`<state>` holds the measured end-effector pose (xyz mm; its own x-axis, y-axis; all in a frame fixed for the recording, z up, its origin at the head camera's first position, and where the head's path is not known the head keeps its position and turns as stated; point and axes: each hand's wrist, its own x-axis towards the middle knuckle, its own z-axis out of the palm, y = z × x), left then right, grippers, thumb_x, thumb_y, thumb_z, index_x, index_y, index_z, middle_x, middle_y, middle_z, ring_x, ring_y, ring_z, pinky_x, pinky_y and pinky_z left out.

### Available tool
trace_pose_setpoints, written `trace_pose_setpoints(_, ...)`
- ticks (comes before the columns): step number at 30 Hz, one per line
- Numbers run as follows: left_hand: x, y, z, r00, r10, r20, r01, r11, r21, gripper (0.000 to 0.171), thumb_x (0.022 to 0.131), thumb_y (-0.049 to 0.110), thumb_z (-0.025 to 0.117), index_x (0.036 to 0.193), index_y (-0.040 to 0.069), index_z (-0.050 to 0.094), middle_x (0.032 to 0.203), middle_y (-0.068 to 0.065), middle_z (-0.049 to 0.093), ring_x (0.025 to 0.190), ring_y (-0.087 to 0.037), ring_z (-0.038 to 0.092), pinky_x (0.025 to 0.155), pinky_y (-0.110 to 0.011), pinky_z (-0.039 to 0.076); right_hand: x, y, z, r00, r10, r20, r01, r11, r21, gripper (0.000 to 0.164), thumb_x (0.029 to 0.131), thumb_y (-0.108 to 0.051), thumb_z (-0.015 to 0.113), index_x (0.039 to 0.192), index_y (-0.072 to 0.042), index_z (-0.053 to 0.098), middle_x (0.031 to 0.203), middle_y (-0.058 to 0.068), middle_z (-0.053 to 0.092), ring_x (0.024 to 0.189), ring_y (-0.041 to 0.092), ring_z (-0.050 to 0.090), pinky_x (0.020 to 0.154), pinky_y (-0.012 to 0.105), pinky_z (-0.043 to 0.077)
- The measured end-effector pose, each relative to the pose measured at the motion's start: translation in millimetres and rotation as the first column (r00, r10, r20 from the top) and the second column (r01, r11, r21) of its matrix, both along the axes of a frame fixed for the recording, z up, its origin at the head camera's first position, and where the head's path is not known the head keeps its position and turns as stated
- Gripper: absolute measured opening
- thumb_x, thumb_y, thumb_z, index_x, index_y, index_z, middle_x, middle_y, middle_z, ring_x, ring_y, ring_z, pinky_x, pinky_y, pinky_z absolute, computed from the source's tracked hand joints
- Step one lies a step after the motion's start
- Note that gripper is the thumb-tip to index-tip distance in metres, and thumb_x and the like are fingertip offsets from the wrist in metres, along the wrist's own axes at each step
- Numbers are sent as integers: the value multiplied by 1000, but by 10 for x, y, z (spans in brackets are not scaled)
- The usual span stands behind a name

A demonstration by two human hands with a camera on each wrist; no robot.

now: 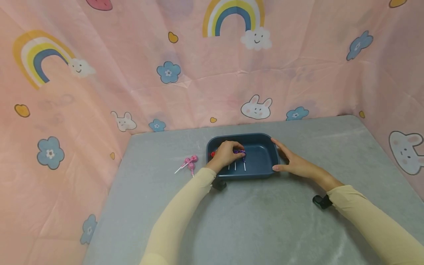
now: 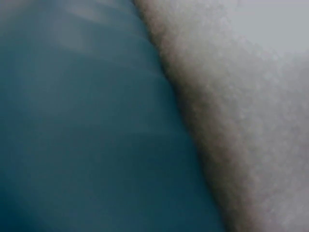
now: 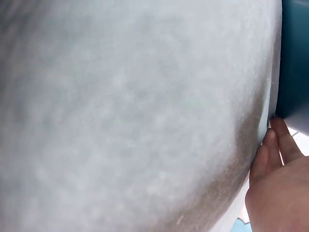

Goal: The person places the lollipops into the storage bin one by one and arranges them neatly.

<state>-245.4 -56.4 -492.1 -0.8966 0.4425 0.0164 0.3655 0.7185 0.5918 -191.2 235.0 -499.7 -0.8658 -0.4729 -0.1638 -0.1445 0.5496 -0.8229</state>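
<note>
A dark blue rectangular tray [image 1: 260,174] stands on the grey table. My left hand [image 1: 226,154] reaches over its left half, with thumb and fingertips pinching a purple-wrapped lollipop [image 1: 244,162]. Beside that, white sticks of other lollipops [image 1: 235,166] show under the hand, their heads mostly hidden. Left of the fingers, a red lollipop head [image 1: 213,154] peeks out, partly covered. My right hand [image 1: 294,162] touches the tray's right end, thumb near the front corner and fingers near the back corner. Its fairly straight fingers [image 3: 273,145] lie against the blue wall in the right wrist view.
Several pink-wrapped lollipops [image 1: 190,161] lie together on the table [image 1: 251,221], left of the tray. A pink printed cloth [image 1: 205,84] hangs behind and along both sides. Blurred blue tray wall [image 2: 96,145] fills much of the left wrist view.
</note>
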Motion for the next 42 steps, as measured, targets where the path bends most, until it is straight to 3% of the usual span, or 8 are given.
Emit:
trace_pose_setpoints(12, -12, -4, -11, 1000, -10, -3, 10, 1000, 7, 26, 89, 29, 74, 112, 15, 74, 108, 1, 75, 98, -11, 66, 91, -26, 54, -5, -2, 5, 1000, -2, -6, 2, 1000, 3, 103, 89, -31, 73, 155, -46, -4, 166, 23, 7, 150, 51, 13, 113, 73, 18)
trace_pose_setpoints(22, -3, -28, 41, 1000, -1, 23, -1, 996, 90, 27, 89, 27, 74, 112, 12, 73, 109, -1, 75, 101, -12, 68, 92, -25, 55, 1, 0, 10, 1000, -8, 4, 8, 1000, 12, 103, 89, -32, 73, 155, -47, -4, 166, 24, 7, 150, 51, 14, 113, 74, 18)
trace_pose_setpoints(32, 10, -82, 211, 1000, 1, 1, -1, 993, 116, 30, 91, 31, 72, 117, 16, 72, 116, 1, 73, 111, -11, 66, 98, -27, 52, 3, -4, 9, 1000, -7, -6, 7, 1000, 7, 102, 90, -30, 73, 155, -47, -5, 166, 23, 6, 150, 51, 13, 113, 73, 17)
trace_pose_setpoints(42, 72, -229, 484, 1000, -6, -28, 11, 985, 172, 33, 92, 32, 70, 120, 15, 71, 122, 0, 71, 118, -17, 64, 104, -36, 50, -3, 6, -1, 1000, -6, 1, 6, 1000, 8, 102, 90, -31, 73, 155, -47, -4, 166, 23, 5, 150, 52, 13, 113, 73, 18)
